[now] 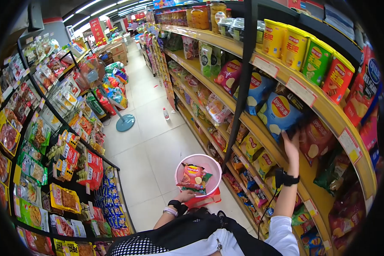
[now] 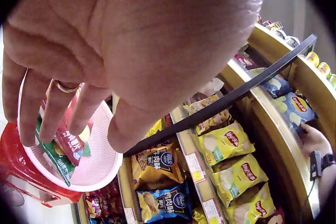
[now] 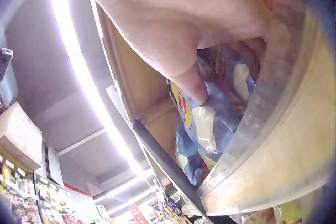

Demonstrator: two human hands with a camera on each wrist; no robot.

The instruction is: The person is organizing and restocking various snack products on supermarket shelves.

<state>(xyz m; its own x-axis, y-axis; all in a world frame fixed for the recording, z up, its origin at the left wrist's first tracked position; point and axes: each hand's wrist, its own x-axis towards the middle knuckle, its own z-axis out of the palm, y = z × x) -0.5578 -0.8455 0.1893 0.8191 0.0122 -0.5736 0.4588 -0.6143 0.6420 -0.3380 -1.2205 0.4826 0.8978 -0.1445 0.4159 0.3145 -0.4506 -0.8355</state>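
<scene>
Position: supermarket aisle, snack shelving on the person's right.

Right hand (image 1: 291, 147): raised to 2 o'clock, at the lower edge of a blue chip bag (image 1: 280, 112) that stands on the wooden shelf (image 1: 328, 106). In the wrist view the thumb lies on the bag's front and the fingers run behind it, so the hand appears to pinch the bag.

Left hand (image 1: 187, 196): low at 12 o'clock, fingers nearly straight at the near rim of the pink basket (image 1: 213, 170). No firm grip can be confirmed.

The basket holds a red chip bag (image 1: 192, 174) and sits over a red stool (image 1: 207, 199).

Assessment: the step in hand is lifting the blue bag off the shelf. The next move calls for drawing it clear of the neighbouring bags and over the shelf lip, then carrying it toward 10 o'clock, down to the basket.
</scene>
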